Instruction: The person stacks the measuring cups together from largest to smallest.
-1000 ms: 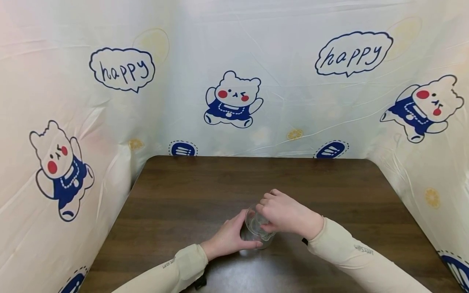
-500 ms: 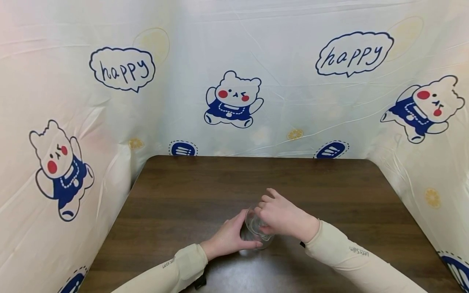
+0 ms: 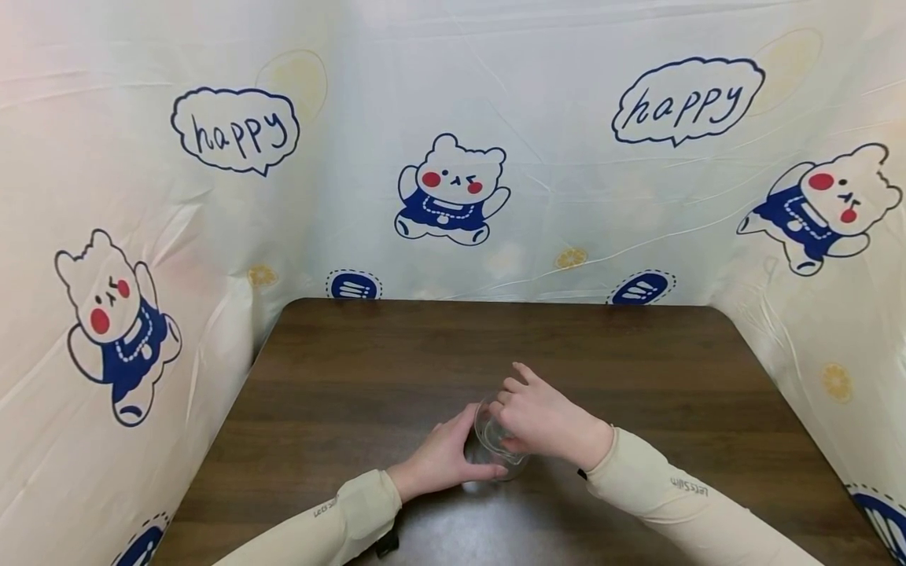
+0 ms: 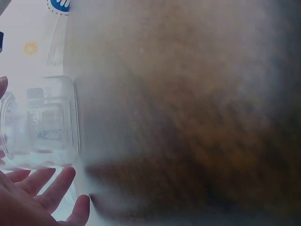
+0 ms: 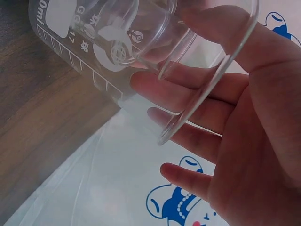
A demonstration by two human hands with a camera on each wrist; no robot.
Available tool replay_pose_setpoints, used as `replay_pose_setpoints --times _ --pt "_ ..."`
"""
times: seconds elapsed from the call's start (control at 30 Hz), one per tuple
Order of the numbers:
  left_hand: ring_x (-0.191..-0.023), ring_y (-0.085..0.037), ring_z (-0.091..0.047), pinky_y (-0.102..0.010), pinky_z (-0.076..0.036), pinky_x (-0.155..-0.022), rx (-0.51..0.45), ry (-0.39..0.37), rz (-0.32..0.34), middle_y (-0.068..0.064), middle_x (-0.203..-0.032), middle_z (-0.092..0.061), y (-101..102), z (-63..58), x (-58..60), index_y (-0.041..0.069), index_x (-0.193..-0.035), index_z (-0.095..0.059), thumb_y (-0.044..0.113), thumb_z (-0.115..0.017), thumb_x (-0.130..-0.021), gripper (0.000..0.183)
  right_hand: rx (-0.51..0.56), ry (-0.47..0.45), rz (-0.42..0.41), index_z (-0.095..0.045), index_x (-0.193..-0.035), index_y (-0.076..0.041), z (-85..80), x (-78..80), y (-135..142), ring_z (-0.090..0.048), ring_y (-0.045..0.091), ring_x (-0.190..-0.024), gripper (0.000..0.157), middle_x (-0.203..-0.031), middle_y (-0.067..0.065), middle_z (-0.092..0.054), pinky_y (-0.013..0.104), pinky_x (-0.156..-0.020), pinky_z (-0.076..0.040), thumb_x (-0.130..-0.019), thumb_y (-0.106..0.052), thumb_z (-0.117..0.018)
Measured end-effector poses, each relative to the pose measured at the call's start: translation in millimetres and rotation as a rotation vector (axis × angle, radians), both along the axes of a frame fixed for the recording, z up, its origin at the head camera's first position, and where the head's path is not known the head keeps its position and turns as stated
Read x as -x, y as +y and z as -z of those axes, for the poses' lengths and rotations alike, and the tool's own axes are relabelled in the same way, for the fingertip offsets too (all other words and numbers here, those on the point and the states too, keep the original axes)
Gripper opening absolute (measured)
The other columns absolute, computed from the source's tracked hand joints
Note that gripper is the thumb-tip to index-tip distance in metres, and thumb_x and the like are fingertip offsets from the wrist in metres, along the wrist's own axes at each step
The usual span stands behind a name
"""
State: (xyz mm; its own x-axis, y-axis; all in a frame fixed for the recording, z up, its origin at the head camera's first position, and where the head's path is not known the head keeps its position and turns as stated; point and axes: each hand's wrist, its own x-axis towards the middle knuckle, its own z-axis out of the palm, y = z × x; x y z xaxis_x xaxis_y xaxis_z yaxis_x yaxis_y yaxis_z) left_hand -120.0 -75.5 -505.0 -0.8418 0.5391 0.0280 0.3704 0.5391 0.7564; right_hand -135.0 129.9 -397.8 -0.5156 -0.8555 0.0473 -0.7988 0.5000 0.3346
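A clear glass beaker (image 3: 484, 454) with white measuring marks stands on the table, a smaller beaker (image 4: 47, 127) nested inside it. My left hand (image 3: 440, 458) holds the large beaker from the left, thumb in front and fingers behind. At its mouth is my right hand (image 3: 545, 420), thumb and forefinger pinching the smaller beaker near its rim. In the right wrist view, the large beaker (image 5: 61, 54) shows its graduations, and the other fingers (image 5: 186, 181) of the right hand spread beside the rim. Glass overlap blurs the exact contact.
The brown wooden table (image 3: 340, 354) surrounds the beakers. A pale curtain (image 3: 453, 94) printed with bears and "happy" bubbles encloses its back and sides.
My right hand has shifted slightly left at the beaker's mouth, and one of its far fingers has straightened upward. My left hand keeps its place on the large beaker.
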Motion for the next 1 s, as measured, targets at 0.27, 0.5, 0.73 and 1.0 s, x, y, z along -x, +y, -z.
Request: replay_pose_setpoints --times 0.27,0.5,0.73,1.0 --pt "-0.121 -0.013 -0.061 -0.057 -0.046 -0.099 -0.004 0.003 0.000 0.004 -0.139 -0.061 1 -1.4 0.6 0.018 -0.152 -0.043 0.062 -0.081 -0.083 0.090 -0.001 0.005 0.001 -0.078 -0.101 -0.017 2.4 0.5 0 -0.064 0.018 -0.093 0.040 -0.092 -0.006 -0.076 0.053 -0.106 -0.048 -0.078 -0.048 -0.089" --pt "-0.122 -0.012 -0.060 -0.059 -0.045 -0.099 -0.014 0.002 0.004 0.006 -0.139 -0.061 0 -0.3 0.5 0.020 -0.152 -0.043 0.062 -0.081 -0.083 0.090 -0.005 0.019 -0.002 -0.077 -0.099 -0.017 8.1 1.9 -1 -0.063 0.018 -0.093 0.040 -0.090 -0.006 -0.075 0.053 -0.106 -0.047 -0.077 -0.048 -0.089" --pt "-0.124 -0.013 -0.060 -0.061 -0.044 -0.099 -0.023 -0.002 0.007 0.007 -0.141 -0.060 0 2.1 0.6 0.021 -0.152 -0.042 0.063 -0.080 -0.083 0.090 0.001 0.031 -0.005 -0.077 -0.098 -0.017 12.8 2.3 -1 -0.063 0.019 -0.093 0.041 -0.092 -0.006 -0.075 0.054 -0.107 -0.047 -0.075 -0.048 -0.090" --pt "-0.122 -0.012 -0.060 -0.058 -0.045 -0.100 -0.015 -0.010 0.006 0.008 -0.140 -0.060 -1 2.4 1.1 0.021 -0.152 -0.042 0.065 -0.079 -0.083 0.089 -0.018 0.034 0.004 -0.078 -0.100 -0.018 11.9 2.7 -2 -0.064 0.019 -0.095 0.043 -0.096 -0.005 -0.076 0.053 -0.107 -0.047 -0.075 -0.051 -0.090"
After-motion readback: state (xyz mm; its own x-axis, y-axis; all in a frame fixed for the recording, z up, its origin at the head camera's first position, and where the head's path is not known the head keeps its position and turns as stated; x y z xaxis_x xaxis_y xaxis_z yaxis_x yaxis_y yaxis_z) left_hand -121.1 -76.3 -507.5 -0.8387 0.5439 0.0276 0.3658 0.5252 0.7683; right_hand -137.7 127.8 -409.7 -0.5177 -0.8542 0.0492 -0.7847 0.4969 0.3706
